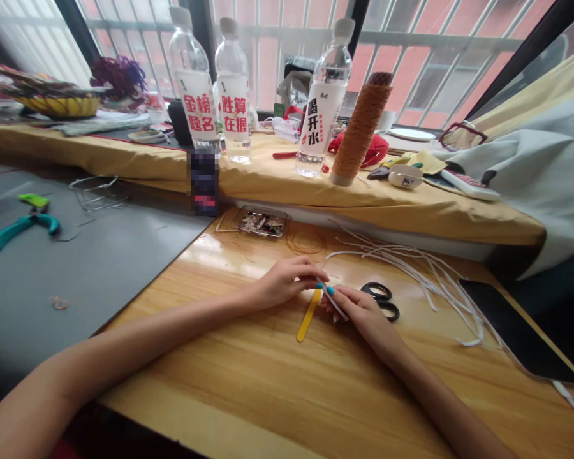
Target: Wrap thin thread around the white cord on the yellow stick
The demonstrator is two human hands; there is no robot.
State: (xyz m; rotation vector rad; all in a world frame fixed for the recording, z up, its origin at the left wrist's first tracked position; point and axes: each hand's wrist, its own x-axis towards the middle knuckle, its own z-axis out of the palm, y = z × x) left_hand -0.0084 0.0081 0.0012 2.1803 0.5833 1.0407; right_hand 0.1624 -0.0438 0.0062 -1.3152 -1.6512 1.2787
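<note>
Between the fingertips of both hands is a thin white strip point(335, 302), slanting down to the right. My left hand point(294, 280) pinches its upper end from the left. On the other side, my right hand point(356, 307) grips the strip lower down, fingers closed and partly hiding it. Just under the fingers a flat yellow stick point(309, 317) lies on the wooden table point(210, 376). Black-handled scissors point(387, 311) rest beside my right hand, their blades hidden behind it. Several loose white cords point(411, 255) like the strip lie to the right.
A clear box of small pieces point(263, 223) sits behind my hands, near the ledge. Three water bottles point(323, 108) and an orange thread spool point(361, 131) stand on the cloth-covered ledge. A tablet point(516, 328) lies at right, teal pliers point(23, 226) on the grey mat point(124, 255).
</note>
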